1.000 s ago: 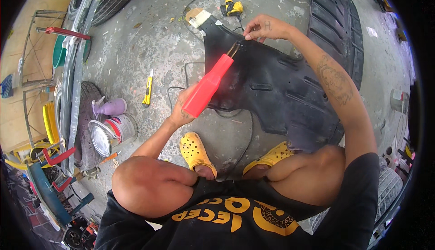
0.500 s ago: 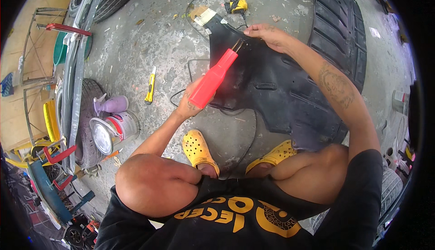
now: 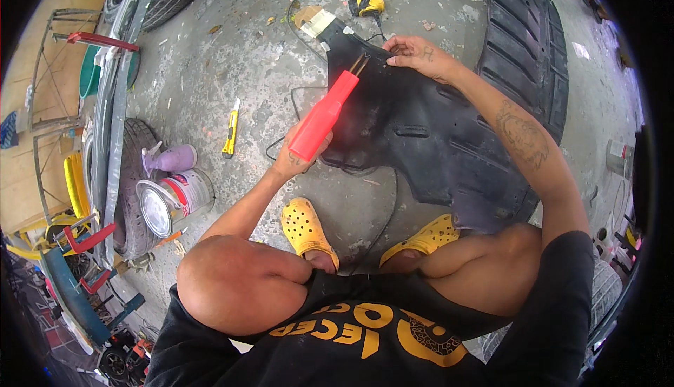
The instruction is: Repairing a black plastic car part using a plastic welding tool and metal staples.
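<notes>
My left hand (image 3: pixel 303 150) is wrapped round a red hot stapler (image 3: pixel 324 115), a plastic-welding tool with two thin metal prongs pointing away from me. A small bent wire staple seems to sit at the prong tips, over the narrow upper part of a black plastic car panel (image 3: pixel 393 110). At the panel's far edge, my right hand (image 3: pixel 425 57) pinches the rim between thumb and curled fingers. The panel lies on the floor in front of my feet. Pale tape (image 3: pixel 318 22) covers its far-left end.
A yellow-black power tool (image 3: pixel 367 4) lies beyond the panel; a dark cord (image 3: pixel 393 208) loops around it. To the left are a yellow utility knife (image 3: pixel 231 133), a purple spray bottle (image 3: pixel 172 159), a paint can (image 3: pixel 175 201) and tyres. Another ribbed black panel (image 3: pixel 523 43) lies at right.
The hot stapler has shifted slightly left and toward me, its prongs drawing back a little. My right hand has slid a bit to the right along the panel's edge, its thumb now lower.
</notes>
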`<action>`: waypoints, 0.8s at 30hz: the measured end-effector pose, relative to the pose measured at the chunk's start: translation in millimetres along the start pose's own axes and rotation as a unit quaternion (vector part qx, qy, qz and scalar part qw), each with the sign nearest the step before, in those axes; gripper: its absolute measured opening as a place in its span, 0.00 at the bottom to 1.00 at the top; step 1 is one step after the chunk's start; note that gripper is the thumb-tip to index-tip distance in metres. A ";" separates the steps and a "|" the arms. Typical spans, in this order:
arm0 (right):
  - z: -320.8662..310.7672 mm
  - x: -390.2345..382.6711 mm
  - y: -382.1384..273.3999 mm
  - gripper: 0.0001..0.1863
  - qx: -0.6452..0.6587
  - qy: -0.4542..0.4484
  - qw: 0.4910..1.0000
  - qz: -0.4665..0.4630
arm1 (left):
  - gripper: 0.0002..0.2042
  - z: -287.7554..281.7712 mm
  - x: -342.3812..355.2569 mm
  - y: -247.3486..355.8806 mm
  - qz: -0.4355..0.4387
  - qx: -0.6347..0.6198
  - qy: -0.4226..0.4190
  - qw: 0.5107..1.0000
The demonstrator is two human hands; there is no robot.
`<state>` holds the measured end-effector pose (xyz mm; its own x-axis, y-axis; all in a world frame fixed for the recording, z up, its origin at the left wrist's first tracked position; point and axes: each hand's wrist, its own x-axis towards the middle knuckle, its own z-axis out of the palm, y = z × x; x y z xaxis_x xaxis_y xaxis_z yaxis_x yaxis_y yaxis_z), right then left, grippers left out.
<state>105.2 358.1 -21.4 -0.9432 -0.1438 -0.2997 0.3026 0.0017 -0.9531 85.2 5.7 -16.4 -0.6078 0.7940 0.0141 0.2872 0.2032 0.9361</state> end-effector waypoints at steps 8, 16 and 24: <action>3.6 0.8 -3.2 0.14 -0.039 -0.002 0.999 -0.027 | 0.08 -3.0 -1.7 -2.5 -0.060 -0.058 -0.015 0.996; 10.1 8.8 -2.2 0.11 -0.136 0.023 0.988 -0.068 | 0.09 -3.2 -3.4 -9.9 -0.068 -0.046 -0.020 0.996; 5.2 0.5 -8.2 0.14 -0.087 0.006 0.995 -0.045 | 0.10 -3.5 -3.0 -5.9 -0.085 -0.069 -0.025 0.994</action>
<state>103.0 352.9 -13.5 -0.9671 -0.1396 -0.2127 0.1898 0.1609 -0.9685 82.8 0.2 -20.8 -0.5998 0.7835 -0.1625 0.0767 0.2585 0.9630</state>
